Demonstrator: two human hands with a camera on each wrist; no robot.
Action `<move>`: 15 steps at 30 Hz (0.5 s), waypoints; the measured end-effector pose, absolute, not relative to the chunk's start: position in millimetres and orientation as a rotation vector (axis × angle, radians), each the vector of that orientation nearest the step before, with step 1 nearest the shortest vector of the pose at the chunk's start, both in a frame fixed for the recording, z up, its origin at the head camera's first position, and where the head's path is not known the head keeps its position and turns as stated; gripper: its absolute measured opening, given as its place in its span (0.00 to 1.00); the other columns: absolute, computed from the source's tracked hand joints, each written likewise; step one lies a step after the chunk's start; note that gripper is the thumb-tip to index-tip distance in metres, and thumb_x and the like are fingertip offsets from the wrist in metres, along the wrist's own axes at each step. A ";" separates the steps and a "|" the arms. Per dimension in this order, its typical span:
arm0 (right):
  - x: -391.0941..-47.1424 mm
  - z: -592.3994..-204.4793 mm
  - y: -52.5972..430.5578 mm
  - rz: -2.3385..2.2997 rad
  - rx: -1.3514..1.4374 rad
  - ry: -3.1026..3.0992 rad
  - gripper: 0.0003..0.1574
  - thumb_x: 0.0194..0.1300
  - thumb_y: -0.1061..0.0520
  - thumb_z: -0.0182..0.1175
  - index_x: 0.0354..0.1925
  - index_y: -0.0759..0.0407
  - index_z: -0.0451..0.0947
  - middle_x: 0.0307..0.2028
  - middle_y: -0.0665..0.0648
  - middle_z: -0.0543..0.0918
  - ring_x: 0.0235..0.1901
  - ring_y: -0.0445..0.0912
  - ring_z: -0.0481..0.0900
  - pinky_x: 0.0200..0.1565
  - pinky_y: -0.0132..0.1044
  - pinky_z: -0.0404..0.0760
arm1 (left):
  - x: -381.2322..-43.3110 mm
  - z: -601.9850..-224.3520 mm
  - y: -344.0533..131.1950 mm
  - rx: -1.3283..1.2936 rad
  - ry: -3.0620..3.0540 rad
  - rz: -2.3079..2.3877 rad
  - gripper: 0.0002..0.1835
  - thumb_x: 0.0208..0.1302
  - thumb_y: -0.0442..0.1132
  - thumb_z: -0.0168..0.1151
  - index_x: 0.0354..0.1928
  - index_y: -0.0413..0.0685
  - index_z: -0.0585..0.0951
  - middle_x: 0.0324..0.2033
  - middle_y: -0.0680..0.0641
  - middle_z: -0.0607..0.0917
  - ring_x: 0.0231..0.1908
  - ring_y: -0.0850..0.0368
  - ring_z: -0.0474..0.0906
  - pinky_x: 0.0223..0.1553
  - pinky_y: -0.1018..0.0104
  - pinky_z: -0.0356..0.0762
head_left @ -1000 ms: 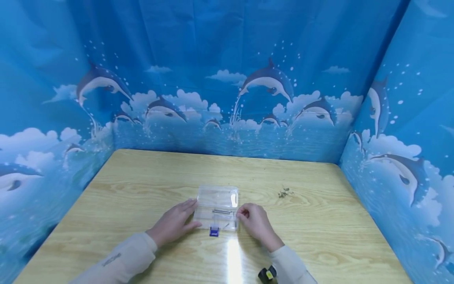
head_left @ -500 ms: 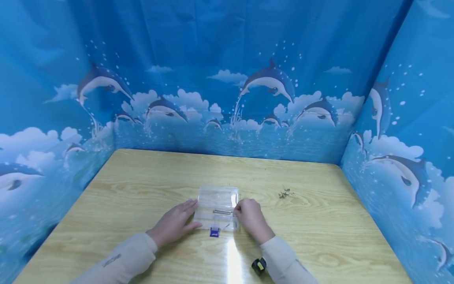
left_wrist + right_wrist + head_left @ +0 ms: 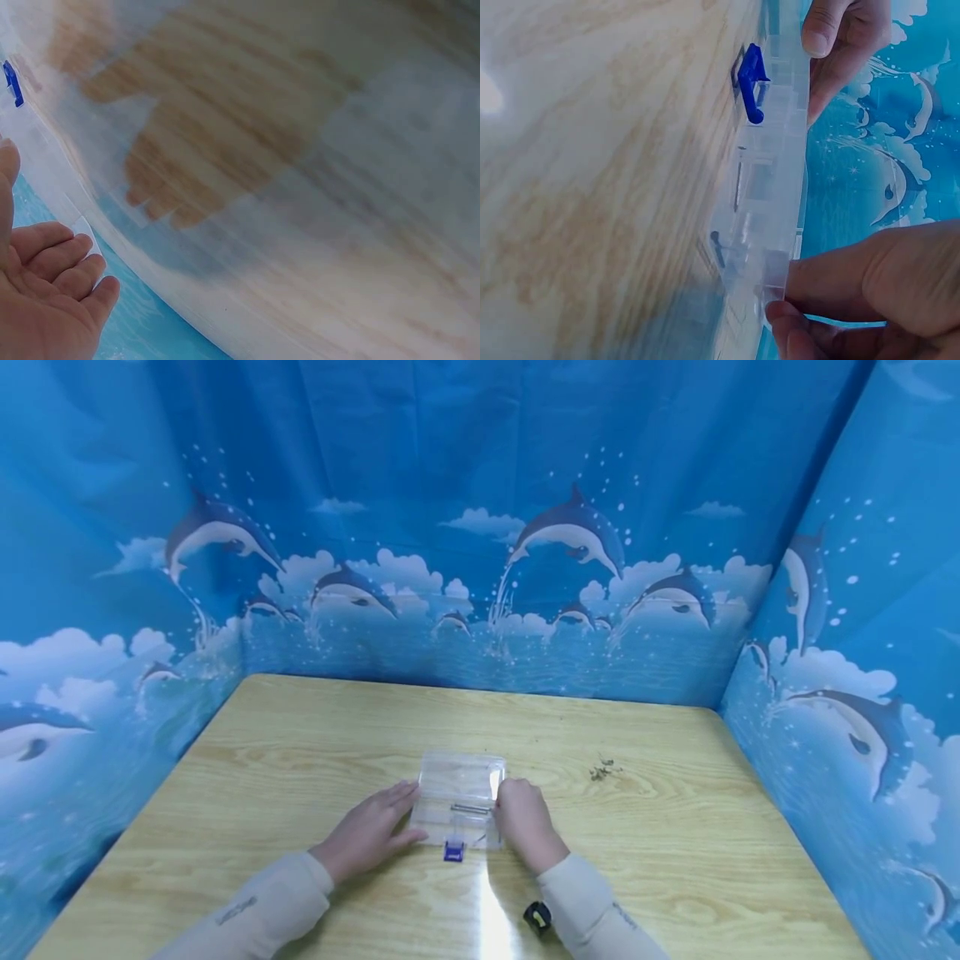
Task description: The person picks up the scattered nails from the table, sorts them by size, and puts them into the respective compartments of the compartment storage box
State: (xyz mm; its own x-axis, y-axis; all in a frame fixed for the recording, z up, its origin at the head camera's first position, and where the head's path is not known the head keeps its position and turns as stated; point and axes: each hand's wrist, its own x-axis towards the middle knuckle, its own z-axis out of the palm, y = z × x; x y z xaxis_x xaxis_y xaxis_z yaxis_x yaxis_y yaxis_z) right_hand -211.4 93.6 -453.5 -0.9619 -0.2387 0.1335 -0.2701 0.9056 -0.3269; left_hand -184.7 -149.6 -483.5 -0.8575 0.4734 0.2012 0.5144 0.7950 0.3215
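Observation:
A clear plastic compartment box lies on the table with its lid folded back. Its blue latch hangs at the front. Thin silver metal rods lie in one compartment, and a small dark piece shows in front of them. My left hand rests against the box's left side, fingers extended and thumb at the front corner. At the opposite end my right hand holds the box's edge. Its thumb and curled forefinger meet at the clear wall in the right wrist view.
A loose pile of tiny dark metal pieces lies on the wooden table, right of and beyond the box. A black device with a yellow mark sits by the right sleeve. Blue dolphin-print curtains surround the table's back and sides.
My right hand has shifted slightly left and turned over the box's right edge, its sleeve and the black device moving with it. The left hand has stayed still.

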 end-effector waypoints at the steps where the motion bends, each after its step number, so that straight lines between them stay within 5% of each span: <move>1: -211.8 -453.8 93.6 0.537 0.403 -2.984 0.19 0.50 0.68 0.65 0.11 0.57 0.70 0.14 0.53 0.75 0.15 0.44 0.70 0.18 0.32 0.74 | -184.7 -483.5 -149.7 -0.794 -2.873 -0.562 0.38 0.62 0.57 0.61 0.64 0.34 0.69 0.64 0.36 0.70 0.64 0.41 0.67 0.65 0.44 0.65; 9: -216.5 -451.7 94.4 0.587 0.448 -3.025 0.31 0.48 0.71 0.62 0.07 0.52 0.55 0.07 0.47 0.59 0.11 0.41 0.57 0.13 0.29 0.60 | -184.7 -483.4 -150.2 -0.799 -2.879 -0.564 0.38 0.62 0.57 0.61 0.64 0.34 0.69 0.64 0.36 0.70 0.64 0.40 0.67 0.65 0.44 0.65; 15: -220.9 -448.6 94.5 0.585 0.445 -3.102 0.27 0.48 0.73 0.60 0.08 0.53 0.58 0.10 0.50 0.65 0.13 0.43 0.62 0.15 0.30 0.65 | -185.3 -482.2 -150.0 -0.807 -2.873 -0.583 0.38 0.62 0.56 0.61 0.64 0.34 0.69 0.64 0.36 0.70 0.64 0.40 0.67 0.65 0.44 0.65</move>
